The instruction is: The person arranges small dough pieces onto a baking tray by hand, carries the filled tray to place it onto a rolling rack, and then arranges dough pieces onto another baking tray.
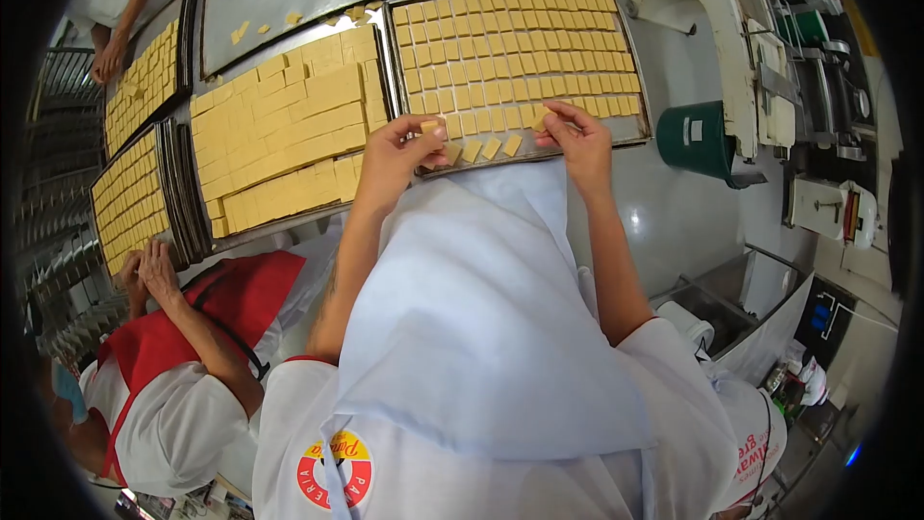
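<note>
My left hand (393,156) pinches a small yellow dough piece (429,126) between thumb and fingers at the near left corner of a metal baking tray (628,128). Toward the tray's near right, my right hand (583,142) has its fingertips closed on another dough piece (540,117). Even rows of rectangular dough pieces (515,39) cover most of this tray. Between my hands, several tilted dough pieces (491,147) lie along the near edge, apart from the rows.
Left of my tray lies a large sheet of cut dough (289,125). Behind it is a tray (289,0) with a few scraps. Co-workers' hands (159,270) work at filled trays on the far left. A green bin (691,140) stands to the right.
</note>
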Available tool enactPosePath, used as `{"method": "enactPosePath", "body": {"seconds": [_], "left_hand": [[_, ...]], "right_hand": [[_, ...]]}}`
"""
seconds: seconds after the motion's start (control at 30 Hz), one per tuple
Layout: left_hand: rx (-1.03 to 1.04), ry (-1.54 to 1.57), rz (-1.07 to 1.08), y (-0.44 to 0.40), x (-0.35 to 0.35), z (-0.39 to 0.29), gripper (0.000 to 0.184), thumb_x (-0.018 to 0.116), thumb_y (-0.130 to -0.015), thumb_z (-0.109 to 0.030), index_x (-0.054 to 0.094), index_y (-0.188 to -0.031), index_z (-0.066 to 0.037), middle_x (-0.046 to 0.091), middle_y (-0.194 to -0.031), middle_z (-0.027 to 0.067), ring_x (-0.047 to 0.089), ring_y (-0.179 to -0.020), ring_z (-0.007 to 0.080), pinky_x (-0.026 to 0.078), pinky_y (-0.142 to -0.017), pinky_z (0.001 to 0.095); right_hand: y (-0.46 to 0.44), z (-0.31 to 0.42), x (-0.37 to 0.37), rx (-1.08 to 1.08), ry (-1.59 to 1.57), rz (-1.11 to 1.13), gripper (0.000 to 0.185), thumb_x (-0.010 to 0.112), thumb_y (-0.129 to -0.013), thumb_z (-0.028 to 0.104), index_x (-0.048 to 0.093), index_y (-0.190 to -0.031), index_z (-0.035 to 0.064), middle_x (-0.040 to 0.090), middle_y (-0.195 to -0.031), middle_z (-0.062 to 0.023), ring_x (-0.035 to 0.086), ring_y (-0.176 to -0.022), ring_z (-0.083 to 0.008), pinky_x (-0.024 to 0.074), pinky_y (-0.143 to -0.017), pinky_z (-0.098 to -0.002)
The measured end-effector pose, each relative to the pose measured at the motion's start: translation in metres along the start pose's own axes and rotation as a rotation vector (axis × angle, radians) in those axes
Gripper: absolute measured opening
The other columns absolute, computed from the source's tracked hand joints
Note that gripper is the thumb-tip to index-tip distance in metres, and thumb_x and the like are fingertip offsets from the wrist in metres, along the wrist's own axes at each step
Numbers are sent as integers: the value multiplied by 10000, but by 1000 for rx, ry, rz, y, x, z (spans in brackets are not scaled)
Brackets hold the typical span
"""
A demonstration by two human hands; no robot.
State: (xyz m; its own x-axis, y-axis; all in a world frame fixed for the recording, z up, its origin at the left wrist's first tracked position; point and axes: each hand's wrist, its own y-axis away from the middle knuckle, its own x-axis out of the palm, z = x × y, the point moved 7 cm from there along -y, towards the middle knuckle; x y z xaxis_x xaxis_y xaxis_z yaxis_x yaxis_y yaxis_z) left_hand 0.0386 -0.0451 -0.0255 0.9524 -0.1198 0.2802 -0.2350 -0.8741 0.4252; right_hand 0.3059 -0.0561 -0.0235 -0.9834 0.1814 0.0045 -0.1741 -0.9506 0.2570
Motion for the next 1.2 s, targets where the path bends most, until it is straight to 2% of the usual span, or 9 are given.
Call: {"method": "enactPosePath", "body": {"seconds": [0.17, 0.27, 0.37, 0.47, 0.67, 0.87, 0.97, 1.07, 1.2], "left_hand": [[5, -15, -51, 0, -16, 16, 280, 694, -918, -152, 654, -1105, 53, 670, -894, 102, 684, -785, 160, 584, -719, 265], [-23, 6, -40, 2, -17, 23, 283, 693, -920, -159, 654, -1108, 49, 669, -906, 101, 681, -779, 159, 583, -721, 264], [-89, 34, -54, 3, -17, 34, 284, 696, -918, -165, 655, -1103, 47, 668, -899, 98, 679, -773, 160, 582, -722, 262], [-109, 18, -51, 4, -14, 37, 284, 699, -917, -170, 656, -1097, 45, 664, -888, 94, 678, -776, 161, 580, -721, 263], [-104, 16, -54, 3, -14, 36, 276, 702, -915, -173, 663, -1085, 41, 655, -873, 84, 675, -772, 159, 578, -718, 262], [-112, 2, -46, 5, -12, 34, 267, 699, -917, -169, 669, -1087, 35, 651, -865, 76, 668, -764, 149, 577, -721, 262], [-142, 5, -17, 2, -11, 39, 256, 694, -904, -105, 663, -1116, 35, 646, -889, 72, 662, -790, 143, 577, -733, 262], [14, -123, 127, 0, 3, 30, 376, 691, -873, -29, 610, -1236, 21, 638, -918, 71, 647, -822, 136, 564, -746, 250], [62, -284, 234, -4, 43, 8, 663, 708, -839, 29, 442, -1441, -48, 561, -913, 31, 617, -889, 115, 539, -780, 256]], "right_hand": [[4, -24, -21, 6, 414, -112, 256, 718, -899, 159, 712, -1092, -9, 714, -845, -60, 654, -728, -93, 536, -654, -239], [7, -33, -20, -134, 596, -142, 238, 753, -856, 185, 740, -1050, 48, 711, -768, -38, 642, -693, -109, 523, -624, -275], [14, -24, -5, -276, 795, -131, 171, 740, -837, 188, 743, -969, 79, 683, -812, -60, 623, -761, -197, 451, -743, -370], [20, -20, -2, -403, 943, -231, 147, 746, -822, 189, 727, -937, 100, 661, -915, -33, 594, -878, -235, 390, -835, -399], [24, -14, 6, -482, 942, -101, 182, 773, -780, 200, 718, -940, 132, 640, -962, -3, 568, -951, -221, 374, -837, -398], [23, -17, 5, -351, 1017, -115, 176, 779, -771, 212, 721, -918, 134, 649, -954, 4, 561, -969, -224, 349, -872, -418], [24, -12, 4, -422, 1013, -125, 164, 775, -780, 185, 725, -925, 128, 652, -944, -23, 578, -920, -240, 394, -835, -408], [24, 5, -8, -511, 743, -223, 226, 767, -801, 123, 725, -1021, 92, 664, -953, -43, 597, -809, -171, 456, -725, -316], [33, 23, 22, -211, 395, 12, 293, 764, -816, 83, 705, -1102, 50, 657, -939, -29, 529, -707, -83, 451, -635, -232]]}}
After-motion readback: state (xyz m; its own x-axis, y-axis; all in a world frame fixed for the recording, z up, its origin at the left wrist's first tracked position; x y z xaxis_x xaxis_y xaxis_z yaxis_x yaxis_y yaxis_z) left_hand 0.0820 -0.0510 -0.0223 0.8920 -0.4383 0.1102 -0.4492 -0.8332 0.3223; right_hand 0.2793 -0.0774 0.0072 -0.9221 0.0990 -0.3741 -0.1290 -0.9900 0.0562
